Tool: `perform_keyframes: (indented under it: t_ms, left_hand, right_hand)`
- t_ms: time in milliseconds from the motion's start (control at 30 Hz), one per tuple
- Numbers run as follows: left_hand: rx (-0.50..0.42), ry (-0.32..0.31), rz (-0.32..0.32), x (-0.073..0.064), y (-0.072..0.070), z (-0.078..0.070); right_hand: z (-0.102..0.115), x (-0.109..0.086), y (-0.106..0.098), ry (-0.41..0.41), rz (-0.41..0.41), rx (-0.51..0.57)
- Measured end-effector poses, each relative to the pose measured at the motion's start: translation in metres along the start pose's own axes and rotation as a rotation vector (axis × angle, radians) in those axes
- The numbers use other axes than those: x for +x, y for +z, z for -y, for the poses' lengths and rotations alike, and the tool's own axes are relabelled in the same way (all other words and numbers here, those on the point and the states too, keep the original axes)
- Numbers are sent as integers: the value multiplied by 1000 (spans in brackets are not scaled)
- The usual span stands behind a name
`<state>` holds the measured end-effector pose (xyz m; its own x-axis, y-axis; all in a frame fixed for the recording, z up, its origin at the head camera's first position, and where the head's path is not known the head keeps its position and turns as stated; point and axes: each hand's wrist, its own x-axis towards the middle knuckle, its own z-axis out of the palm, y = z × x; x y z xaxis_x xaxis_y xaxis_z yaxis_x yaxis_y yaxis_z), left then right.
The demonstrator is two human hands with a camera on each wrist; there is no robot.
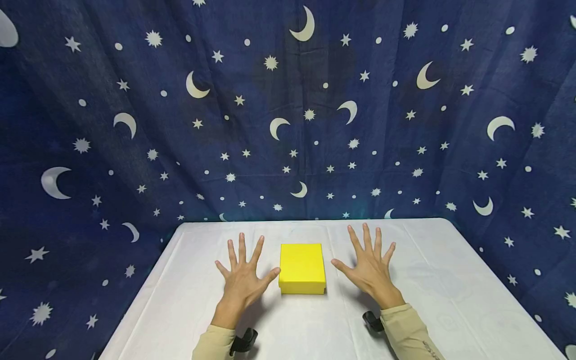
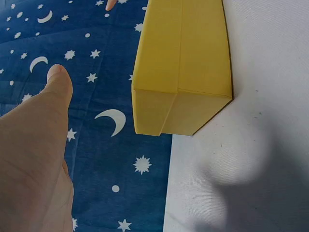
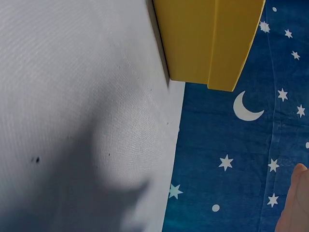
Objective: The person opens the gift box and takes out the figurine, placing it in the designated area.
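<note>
A yellow lidded box (image 1: pixel 302 265) sits on the white-covered table, between the two hands. To its left, the left hand (image 1: pixel 244 281) hovers with fingers spread wide, its thumb tip close to the box's left edge; whether they touch is unclear in the head view. The left wrist view shows the thumb apart from the box (image 2: pixel 193 58). On the other side, the right hand (image 1: pixel 370 270) is held above the table, fingers splayed, thumb pointing toward the box with a gap between. Neither hand holds anything. What the box contains is hidden by its lid.
The white tablecloth (image 1: pixel 297 330) spreads under the box and shows soft shadows of both hands. Behind and beside the table hangs a dark blue curtain (image 1: pixel 252 100) with moons and stars. Each wrist wears a small black camera, such as the left wrist camera (image 1: pixel 244 341).
</note>
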<state>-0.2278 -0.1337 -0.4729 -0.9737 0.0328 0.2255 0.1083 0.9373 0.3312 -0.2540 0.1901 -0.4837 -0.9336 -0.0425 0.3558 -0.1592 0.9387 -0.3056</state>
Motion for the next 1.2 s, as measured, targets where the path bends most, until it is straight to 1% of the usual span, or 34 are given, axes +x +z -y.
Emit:
perform_keyframes:
  t_ms: [400,633,833,900,1000,1100,1200]
  left_hand:
    - [-3,-22,8,-1,-3,1]
    - [-28,-13,-8,-1,-1,2]
    - [-61,0,-16,-2,5,-1]
    - [-86,10,-22,-2,8,-2]
    - [-101,30,-33,-2,13,-3]
    - [-112,53,-25,-2,18,-4]
    - [-129,68,5,-2,21,-6]
  right_hand:
    - [0,-3,0,7,20,11]
    - [3,-3,3,0,34,14]
    - [5,-4,10,3,61,4]
    - [7,-4,12,2,68,17]
    - [9,-6,15,-6,86,57]
    - [12,-8,16,-19,108,90]
    - [14,-10,18,-35,123,99]
